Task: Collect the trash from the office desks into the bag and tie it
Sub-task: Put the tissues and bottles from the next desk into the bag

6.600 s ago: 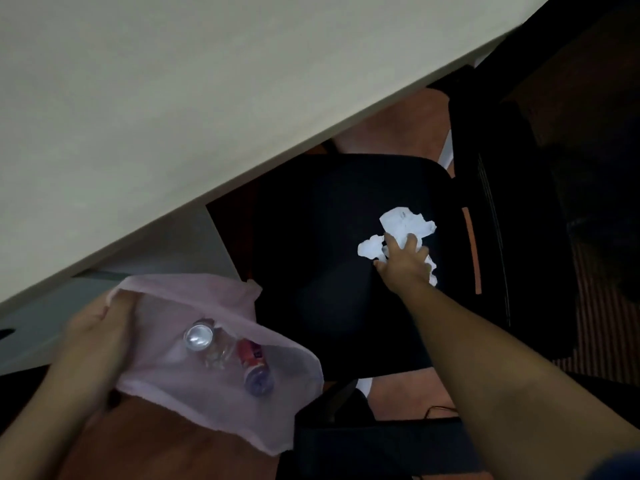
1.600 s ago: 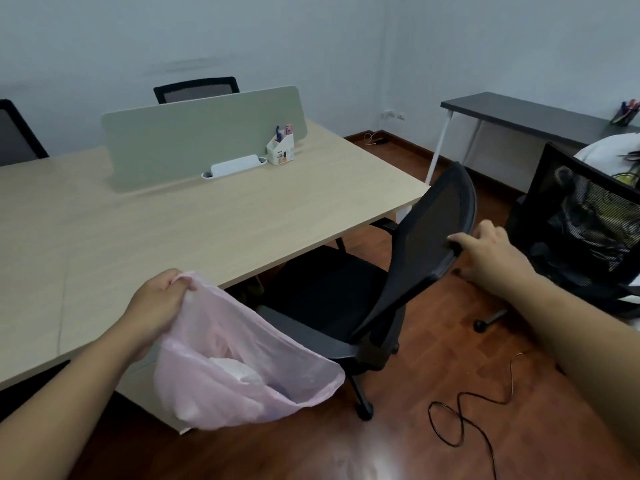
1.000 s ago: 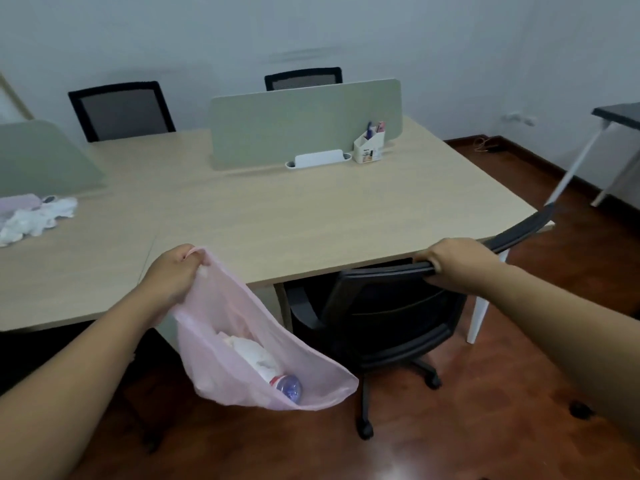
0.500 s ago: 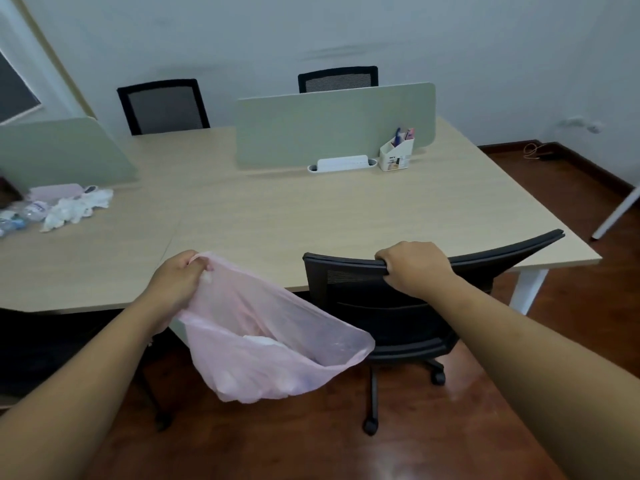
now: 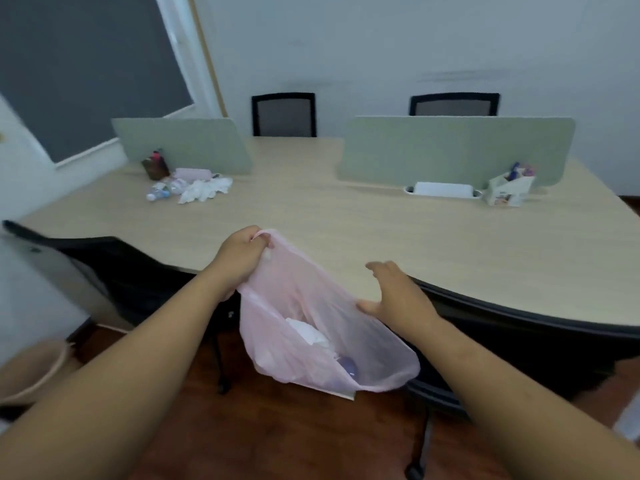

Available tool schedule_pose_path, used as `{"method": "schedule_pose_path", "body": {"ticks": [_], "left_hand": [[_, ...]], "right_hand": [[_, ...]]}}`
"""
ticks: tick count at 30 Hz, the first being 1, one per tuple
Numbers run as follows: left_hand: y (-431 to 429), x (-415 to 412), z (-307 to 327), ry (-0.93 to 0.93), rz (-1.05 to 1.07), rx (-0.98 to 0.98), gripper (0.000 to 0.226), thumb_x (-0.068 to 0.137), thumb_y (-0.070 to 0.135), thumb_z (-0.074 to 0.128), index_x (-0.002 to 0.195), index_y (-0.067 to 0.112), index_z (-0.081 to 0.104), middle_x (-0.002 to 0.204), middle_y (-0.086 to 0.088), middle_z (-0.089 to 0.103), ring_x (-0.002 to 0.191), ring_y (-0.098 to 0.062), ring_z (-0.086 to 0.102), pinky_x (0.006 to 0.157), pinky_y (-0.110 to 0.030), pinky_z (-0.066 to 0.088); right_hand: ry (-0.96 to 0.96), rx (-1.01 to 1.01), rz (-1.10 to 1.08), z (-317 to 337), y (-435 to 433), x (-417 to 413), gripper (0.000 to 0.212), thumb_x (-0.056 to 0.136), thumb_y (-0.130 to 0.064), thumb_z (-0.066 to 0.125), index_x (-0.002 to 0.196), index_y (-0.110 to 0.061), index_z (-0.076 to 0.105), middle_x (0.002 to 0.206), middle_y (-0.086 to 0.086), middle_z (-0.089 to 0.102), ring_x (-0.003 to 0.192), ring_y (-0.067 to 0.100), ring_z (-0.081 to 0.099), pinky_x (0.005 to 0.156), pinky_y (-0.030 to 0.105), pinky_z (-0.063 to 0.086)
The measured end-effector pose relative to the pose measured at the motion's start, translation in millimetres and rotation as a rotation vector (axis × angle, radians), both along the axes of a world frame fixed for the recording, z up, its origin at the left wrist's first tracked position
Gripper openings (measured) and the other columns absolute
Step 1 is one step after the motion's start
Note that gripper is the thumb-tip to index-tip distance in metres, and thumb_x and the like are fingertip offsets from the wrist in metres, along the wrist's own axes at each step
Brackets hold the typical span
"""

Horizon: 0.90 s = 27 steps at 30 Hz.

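My left hand (image 5: 242, 258) is shut on the rim of a thin pink plastic bag (image 5: 311, 327), which hangs open below the desk edge with white crumpled paper and a bottle inside. My right hand (image 5: 398, 296) hovers open, fingers spread, at the bag's right rim, holding nothing. On the far left part of the wooden desk (image 5: 346, 223) lies a pile of crumpled white tissue (image 5: 204, 189) beside an empty clear plastic bottle (image 5: 162, 190).
Two green divider panels (image 5: 453, 147) stand on the desk, with a pen cup (image 5: 156, 166) on the left and a white pen holder (image 5: 509, 188) on the right. Black chairs (image 5: 519, 327) are pushed in on my side; two more stand at the far side.
My right hand has let go of the chair back and come to the bag's rim, open. My view has swung left, bringing the tissue pile and bottle closer to centre.
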State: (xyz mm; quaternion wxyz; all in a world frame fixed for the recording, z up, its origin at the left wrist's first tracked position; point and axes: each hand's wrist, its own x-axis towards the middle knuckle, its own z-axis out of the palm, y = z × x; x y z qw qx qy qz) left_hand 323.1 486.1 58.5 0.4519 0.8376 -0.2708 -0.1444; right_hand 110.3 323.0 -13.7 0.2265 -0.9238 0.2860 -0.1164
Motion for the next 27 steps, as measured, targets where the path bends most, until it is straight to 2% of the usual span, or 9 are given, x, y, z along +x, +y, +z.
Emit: {"method": "schedule_pose_path", "body": {"ticks": [2,3,5,7,13,18,21,24,27], "left_hand": [[18,14,14,-0.039,0.039,-0.006,0.023,0.095,0.024,0.048,0.081,0.017,0.065,0.074,-0.002,0.056,0.066,-0.018,0.049,0.058,-0.029,0.037],[24,21,19,-0.053,0.049,-0.01,0.024,0.096,0.024,0.047,0.083,0.016,0.065,0.075,-0.001,0.057,0.066,-0.017,0.05,0.058,-0.029,0.037],[46,45,28,-0.085,0.093,-0.02,0.025,0.098,0.024,0.046,0.086,0.015,0.065,0.076,0.001,0.057,0.067,-0.015,0.05,0.057,-0.027,0.036],[59,66,32,-0.112,0.088,0.007,0.026,0.1,0.026,0.045,0.086,0.016,0.064,0.079,0.002,0.057,0.068,-0.012,0.05,0.057,-0.027,0.036],[94,175,50,-0.223,0.142,0.031,0.03,0.103,0.029,0.042,0.083,0.018,0.061,0.086,0.002,0.061,0.077,-0.013,0.054,0.061,-0.022,0.036],[99,269,81,-0.234,0.163,-0.041,0.027,0.101,0.028,0.044,0.085,0.017,0.062,0.076,0.002,0.055,0.065,-0.013,0.048,0.056,-0.026,0.035],[92,317,102,-0.218,0.149,-0.077,0.028,0.099,0.027,0.044,0.074,0.018,0.047,0.072,0.0,0.049,0.063,-0.018,0.044,0.054,-0.028,0.03],[72,363,118,-0.251,0.12,-0.076,0.027,0.099,0.024,0.042,0.073,0.018,0.044,0.072,0.0,0.048,0.064,-0.019,0.042,0.056,-0.03,0.03],[48,400,120,-0.278,0.099,-0.076,0.027,0.1,0.024,0.039,0.075,0.017,0.048,0.074,0.001,0.05,0.067,-0.019,0.044,0.06,-0.031,0.033]], "right_hand": [[0.255,0.044,-0.022,-19,12,25,0.079,0.079,-0.048,0.07,0.144,-0.021,0.034,0.136,0.005,0.044,0.126,0.026,0.046,0.098,0.038,0.044],[0.323,0.047,-0.041,-31,15,30,0.067,0.08,-0.048,0.066,0.137,-0.024,0.043,0.132,0.005,0.049,0.123,0.028,0.049,0.093,0.036,0.045],[0.303,0.056,-0.071,-41,25,55,0.014,0.087,-0.041,0.054,0.097,-0.033,0.06,0.113,0.002,0.062,0.11,0.028,0.059,0.08,0.031,0.045],[0.154,0.156,-0.098,-44,22,73,0.023,0.093,-0.029,0.047,0.071,-0.027,0.052,0.092,0.002,0.062,0.097,0.029,0.063,0.076,0.032,0.049],[-0.232,0.205,-0.274,18,7,197,0.022,0.094,-0.017,0.043,0.079,-0.012,0.057,0.084,0.02,0.064,0.077,0.036,0.061,0.069,0.039,0.053],[-0.374,0.073,-0.269,104,-11,292,0.027,0.094,-0.017,0.041,0.084,-0.008,0.065,0.086,0.022,0.064,0.082,0.04,0.062,0.073,0.042,0.054],[-0.422,0.006,-0.298,150,-23,332,0.029,0.096,-0.02,0.04,0.089,-0.008,0.066,0.088,0.022,0.061,0.087,0.04,0.061,0.075,0.04,0.051],[-0.441,-0.016,-0.353,170,-39,367,0.03,0.099,-0.021,0.039,0.093,-0.01,0.066,0.092,0.018,0.058,0.088,0.038,0.056,0.071,0.036,0.043],[-0.494,0.015,-0.375,173,-55,401,0.029,0.098,-0.02,0.038,0.093,-0.011,0.065,0.097,0.019,0.059,0.086,0.039,0.056,0.071,0.038,0.047]]}}
